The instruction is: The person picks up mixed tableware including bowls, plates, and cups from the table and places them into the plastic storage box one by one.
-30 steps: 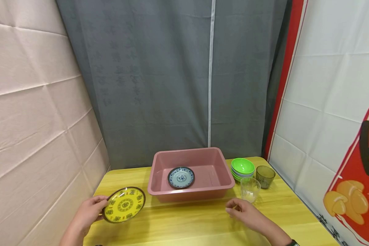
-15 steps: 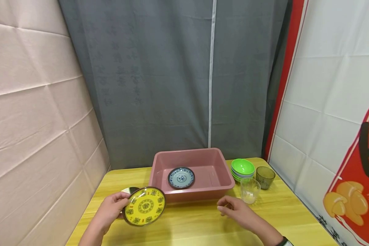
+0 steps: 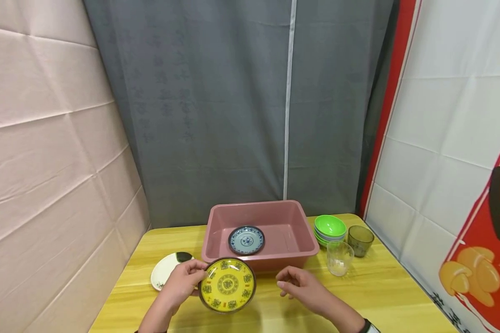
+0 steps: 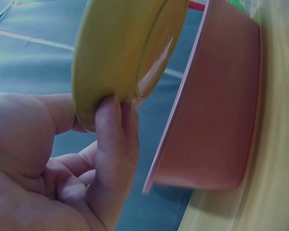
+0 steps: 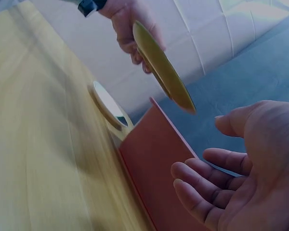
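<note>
My left hand (image 3: pixel 182 284) pinches a yellow patterned plate (image 3: pixel 227 285) by its left rim, thumb on one face and fingers on the other. The plate is held above the table, tilted with its decorated side toward the head view; its plain yellow back (image 4: pixel 113 53) shows in the left wrist view. Apart from the plate, to its right, my right hand (image 3: pixel 304 290) hovers with loosely curled fingers and holds nothing. Behind both hands stands a pink basin (image 3: pixel 262 263), in which a blue-and-white plate (image 3: pixel 246 240) lies.
A white plate with a dark patch (image 3: pixel 165 270) lies on the wooden table (image 3: pixel 137 300) at the left. Right of the basin are stacked bowls, a green one (image 3: pixel 330 225) on top, a clear glass (image 3: pixel 339 259) and a smoky brown glass (image 3: pixel 360 240). A grey curtain (image 3: pixel 216 115) hangs behind.
My left hand has carried the yellow plate rightward to in front of the basin, uncovering the white plate. My right hand has moved left, toward the yellow plate.
</note>
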### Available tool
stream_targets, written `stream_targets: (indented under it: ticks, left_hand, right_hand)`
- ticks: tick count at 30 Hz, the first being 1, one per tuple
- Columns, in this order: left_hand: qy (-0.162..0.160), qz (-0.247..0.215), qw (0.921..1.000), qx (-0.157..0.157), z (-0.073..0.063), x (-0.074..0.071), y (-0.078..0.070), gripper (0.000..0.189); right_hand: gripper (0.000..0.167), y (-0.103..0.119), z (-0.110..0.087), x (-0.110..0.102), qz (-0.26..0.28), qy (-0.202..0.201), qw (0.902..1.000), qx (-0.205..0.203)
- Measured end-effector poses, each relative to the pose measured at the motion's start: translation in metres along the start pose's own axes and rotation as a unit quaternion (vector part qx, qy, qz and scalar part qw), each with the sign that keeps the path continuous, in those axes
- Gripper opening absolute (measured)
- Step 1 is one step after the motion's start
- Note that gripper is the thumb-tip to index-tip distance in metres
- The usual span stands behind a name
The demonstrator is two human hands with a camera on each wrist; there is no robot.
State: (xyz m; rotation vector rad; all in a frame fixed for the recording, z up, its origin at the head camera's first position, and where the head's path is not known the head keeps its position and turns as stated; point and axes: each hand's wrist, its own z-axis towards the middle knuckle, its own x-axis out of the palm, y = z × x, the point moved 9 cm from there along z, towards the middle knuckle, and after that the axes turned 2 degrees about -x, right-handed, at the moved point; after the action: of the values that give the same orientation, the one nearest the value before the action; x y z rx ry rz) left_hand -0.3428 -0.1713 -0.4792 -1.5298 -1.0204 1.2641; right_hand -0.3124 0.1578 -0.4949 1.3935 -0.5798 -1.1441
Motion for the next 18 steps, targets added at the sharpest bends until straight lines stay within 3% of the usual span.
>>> stream_targets:
  ticks: [9,18]
  left_hand:
    - [0.010,-0.023,0.9996,0.011,0.003,0.031,0.000,0.030]
    - [0.035,-0.046,0.9980,0.025,0.005,0.054,-0.002,0.029]
  right_hand:
    - [0.029,-0.001,0.005,0.010,0.040,-0.020,0.9988,0.018]
    - [0.034,-0.009,0.005,0.010,0.104,-0.040,0.9912,0.073]
